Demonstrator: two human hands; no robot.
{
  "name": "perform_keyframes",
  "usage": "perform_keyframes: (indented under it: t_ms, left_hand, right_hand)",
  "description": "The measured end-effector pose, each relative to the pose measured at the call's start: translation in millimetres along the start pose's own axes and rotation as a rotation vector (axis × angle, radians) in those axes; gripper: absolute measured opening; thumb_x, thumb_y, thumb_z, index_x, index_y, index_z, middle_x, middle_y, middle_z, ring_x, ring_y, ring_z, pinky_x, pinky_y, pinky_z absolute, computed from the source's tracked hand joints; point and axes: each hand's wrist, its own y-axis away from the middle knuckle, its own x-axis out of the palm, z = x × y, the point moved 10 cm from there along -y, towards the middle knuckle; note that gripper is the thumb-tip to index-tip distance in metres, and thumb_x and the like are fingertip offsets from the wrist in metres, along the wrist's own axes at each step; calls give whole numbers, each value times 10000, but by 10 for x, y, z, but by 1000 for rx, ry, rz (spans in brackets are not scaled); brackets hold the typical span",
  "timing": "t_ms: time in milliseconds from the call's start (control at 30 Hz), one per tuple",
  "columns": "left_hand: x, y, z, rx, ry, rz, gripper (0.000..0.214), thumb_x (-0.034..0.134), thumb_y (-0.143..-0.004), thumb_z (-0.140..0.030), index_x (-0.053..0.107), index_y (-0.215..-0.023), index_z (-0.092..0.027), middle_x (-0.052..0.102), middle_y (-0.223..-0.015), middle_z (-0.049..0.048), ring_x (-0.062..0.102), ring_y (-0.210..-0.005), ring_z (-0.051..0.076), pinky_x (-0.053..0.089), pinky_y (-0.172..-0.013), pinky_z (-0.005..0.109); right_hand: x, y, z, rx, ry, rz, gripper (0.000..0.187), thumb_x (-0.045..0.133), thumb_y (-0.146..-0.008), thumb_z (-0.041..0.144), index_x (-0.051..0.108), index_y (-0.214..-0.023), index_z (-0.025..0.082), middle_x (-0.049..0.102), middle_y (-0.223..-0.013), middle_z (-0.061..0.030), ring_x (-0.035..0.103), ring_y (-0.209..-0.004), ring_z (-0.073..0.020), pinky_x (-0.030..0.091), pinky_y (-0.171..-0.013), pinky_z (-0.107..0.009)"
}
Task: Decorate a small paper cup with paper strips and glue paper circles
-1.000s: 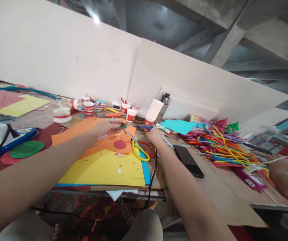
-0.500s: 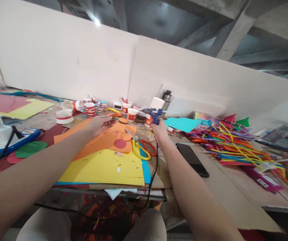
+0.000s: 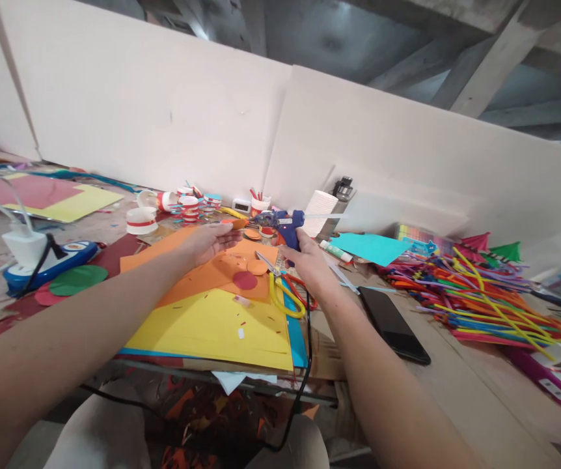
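Cluttered with coloured paper, the worktable [image 3: 456, 391] fronts white boards. The right hand [image 3: 310, 264] grips a blue glue gun [image 3: 287, 226] (nozzle leftward); just beside the nozzle, the left hand [image 3: 209, 241] pinches an orange paper disc [image 3: 235, 223].

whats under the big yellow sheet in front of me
Under the yellow sheet a blue sheet peeks out along its right and near edges; anything else beneath is covered.

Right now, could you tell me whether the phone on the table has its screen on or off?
Off, it seems: the phone lies flat and its screen is uniformly black.
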Motion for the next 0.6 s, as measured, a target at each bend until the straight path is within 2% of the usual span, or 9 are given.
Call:
perform_keyframes:
  t_ms: [100, 233, 400, 600]
  left_hand:
    - [39, 18, -27, 26, -16, 14, 175, 575, -890, -154, 733, -891, -81, 746, -910, 149, 709, -840, 189, 531, -823, 307]
    - [139, 71, -95, 100, -86, 90, 181, 652, -864, -229, 743, -968, -114, 737, -1059, 142, 697, -942, 202, 504, -854, 313]
    - [274, 132, -137, 161, -188, 203, 373, 749, -788, -392, 738, -1082, -162, 680, -1244, 137, 653, -1076, 235, 465, -880, 321]
    - [328, 153, -126, 166, -212, 234, 440, 762, -762, -460, 732, -1094, -173, 690, -1228, 135, 650, -1080, 243, 456, -876, 330]
  right_hand:
    - [69, 66, 84, 23, 48, 34, 313, 538, -814, 338, 603, -1074, 178, 669, -889, -36, 576, -766, -168, 484, -752, -311]
    - [97, 88, 90, 7, 127, 30, 273, 505, -849, 326, 598, -1059, 179, 683, -955, -57, 592, -822, -188, 469, -802, -335]
    - [93, 77, 2, 12, 170, -1, 327, 497, -864, 314, 582, -1150, 178, 703, -1040, -83, 617, -903, -219, 465, -866, -378]
    - [92, 105, 81, -10, 221, -34, 343, 527, -870, 296, 607, -1188, 195, 702, -1127, -96, 637, -1023, -240, 461, -927, -378]
